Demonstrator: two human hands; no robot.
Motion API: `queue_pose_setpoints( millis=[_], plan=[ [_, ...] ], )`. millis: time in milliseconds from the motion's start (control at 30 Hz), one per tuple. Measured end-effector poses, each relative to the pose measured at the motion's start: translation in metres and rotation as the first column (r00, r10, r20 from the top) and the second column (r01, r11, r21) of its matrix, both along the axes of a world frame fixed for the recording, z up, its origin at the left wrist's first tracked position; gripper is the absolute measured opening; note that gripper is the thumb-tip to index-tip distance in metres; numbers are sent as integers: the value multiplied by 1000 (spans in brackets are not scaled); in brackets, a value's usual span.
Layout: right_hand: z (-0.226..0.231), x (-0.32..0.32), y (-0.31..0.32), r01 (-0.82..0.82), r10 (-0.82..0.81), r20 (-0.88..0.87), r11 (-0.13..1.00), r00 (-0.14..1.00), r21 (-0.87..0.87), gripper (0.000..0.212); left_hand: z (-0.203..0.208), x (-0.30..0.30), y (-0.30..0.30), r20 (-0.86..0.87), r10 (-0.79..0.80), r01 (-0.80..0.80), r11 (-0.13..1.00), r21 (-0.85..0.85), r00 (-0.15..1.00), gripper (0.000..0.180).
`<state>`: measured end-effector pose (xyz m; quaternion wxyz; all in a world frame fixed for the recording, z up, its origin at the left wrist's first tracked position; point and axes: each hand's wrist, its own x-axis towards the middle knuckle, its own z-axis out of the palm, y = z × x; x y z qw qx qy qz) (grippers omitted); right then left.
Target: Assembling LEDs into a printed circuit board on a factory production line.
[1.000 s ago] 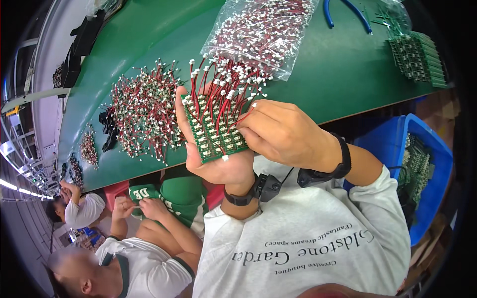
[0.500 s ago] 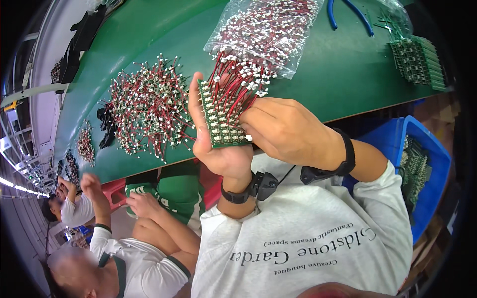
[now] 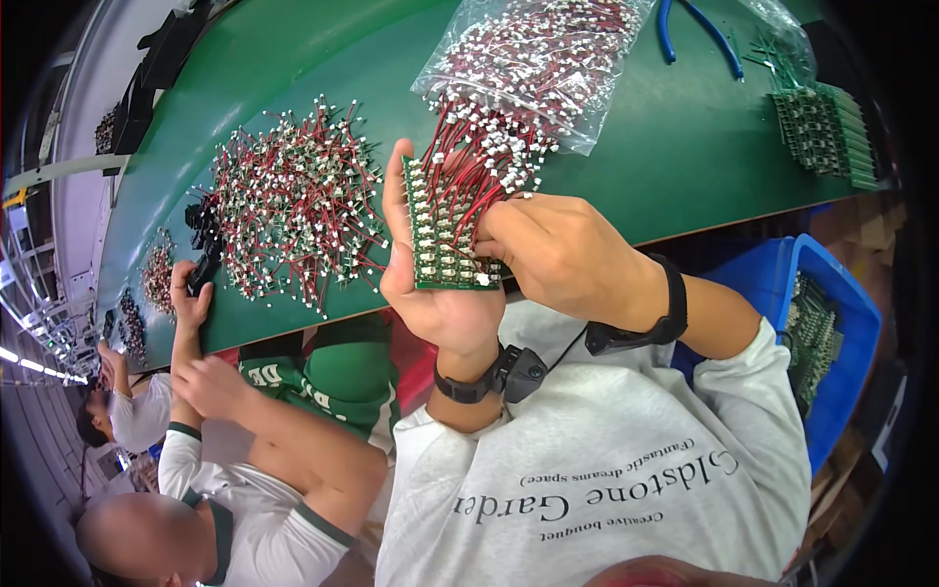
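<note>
My left hand [image 3: 445, 318] holds a green circuit board panel [image 3: 427, 245] from beneath, its thumb along the left edge. Rows of small pale connectors cover the panel. Red wires with white plugs [image 3: 468, 186] rise from its far and right rows. My right hand [image 3: 577, 256] is closed, with its fingertips pinched among the red wires at the panel's right side. A loose-looking white plug [image 3: 482, 280] shows just below those fingertips. The exact wire between them is mostly hidden.
Beyond the panel lies a clear bag [image 3: 548, 64] of red wires. A wired-board heap [image 3: 293, 205] sits left. Blue-handled pliers [image 3: 709, 39] and stacked boards [image 3: 824, 132] are at far right. A blue bin [image 3: 846, 362] holds boards. A co-worker's hand [image 3: 191, 293] reaches the table at left.
The panel and both my hands have shifted slightly right in the picture. My fingertips stay at the wires. The co-worker's raised hand has moved onto the table edge by the black items.
</note>
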<state>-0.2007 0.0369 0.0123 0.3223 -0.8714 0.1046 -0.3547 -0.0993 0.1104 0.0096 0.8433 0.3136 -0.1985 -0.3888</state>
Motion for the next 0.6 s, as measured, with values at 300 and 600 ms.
queue_pose_setpoints(
  millis=[300, 600],
  plan=[
    [16, 2, -19, 94, -83, 157, 993, 984, -66, 16, -5, 26, 10, -79, 58, -56, 998, 25, 995, 76],
    [19, 8, -48, 251, -297, -96, 910, 950, -329, 23, -11, 58, 33, -205, 37, -69, 986, -151, 978, 91]
  ],
)
